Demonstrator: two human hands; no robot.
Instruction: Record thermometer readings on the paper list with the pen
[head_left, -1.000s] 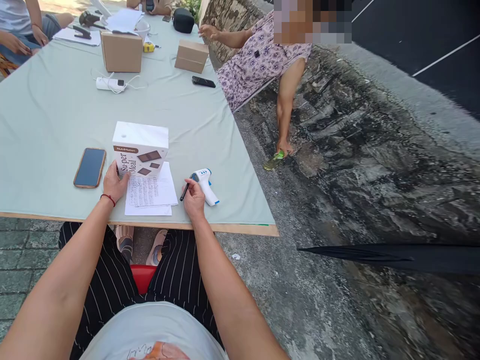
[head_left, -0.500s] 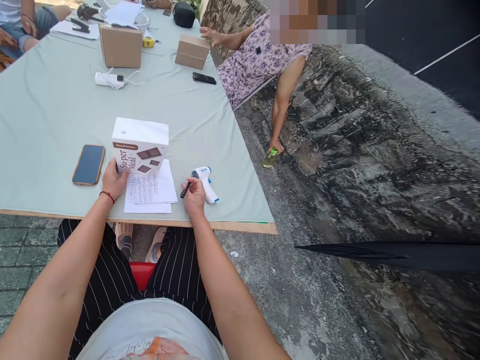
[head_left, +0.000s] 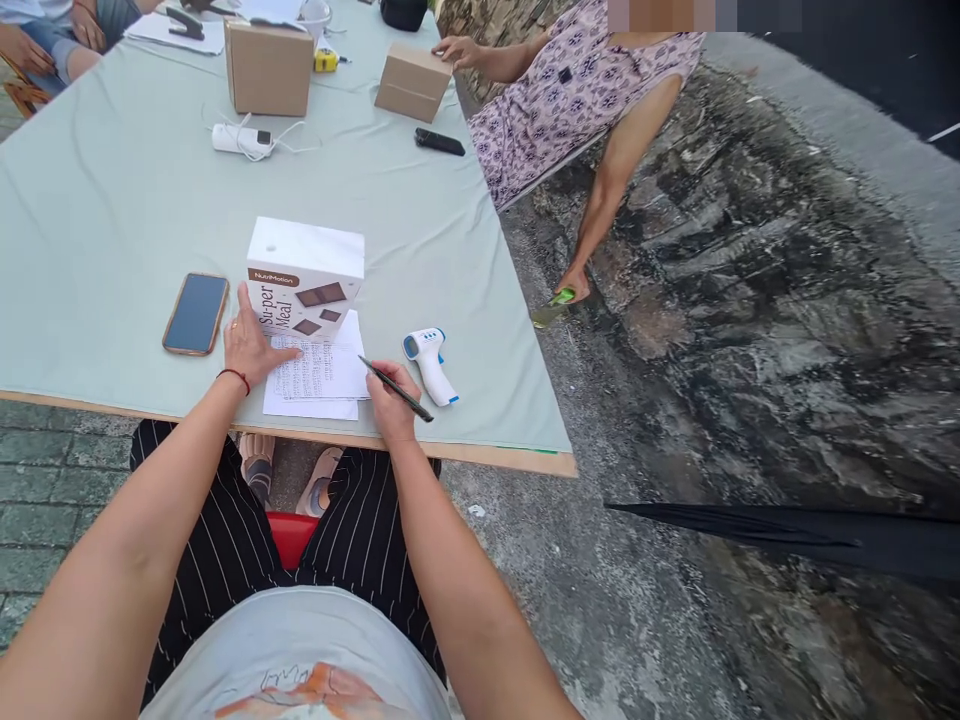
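Observation:
My left hand (head_left: 251, 345) is open, its fingers spread, thumb on the printed sheets (head_left: 319, 375) and fingertips by the left side of a white snack box (head_left: 306, 280) marked "Super Meal". The box stands upright on the upper part of the papers. A dark pen (head_left: 397, 388) is held in my right hand (head_left: 394, 400), its tip toward the right edge of the sheets. Just right of that hand lies a white and blue infrared thermometer (head_left: 431, 365). Left of my left hand rests a phone (head_left: 196, 314) in a brown case.
Farther up the cloth-covered table (head_left: 135, 230) are a white device with a cable (head_left: 241, 140), cardboard boxes (head_left: 268, 70), a black object (head_left: 439, 142) and a yellow tape measure (head_left: 325, 61). A person (head_left: 585, 90) sits at the right, holding a green item (head_left: 559, 305) low.
My left hand has opened and spread its thumb over the papers. My right hand has turned the pen so it points up-left, farther from the thermometer. The view has shifted slightly.

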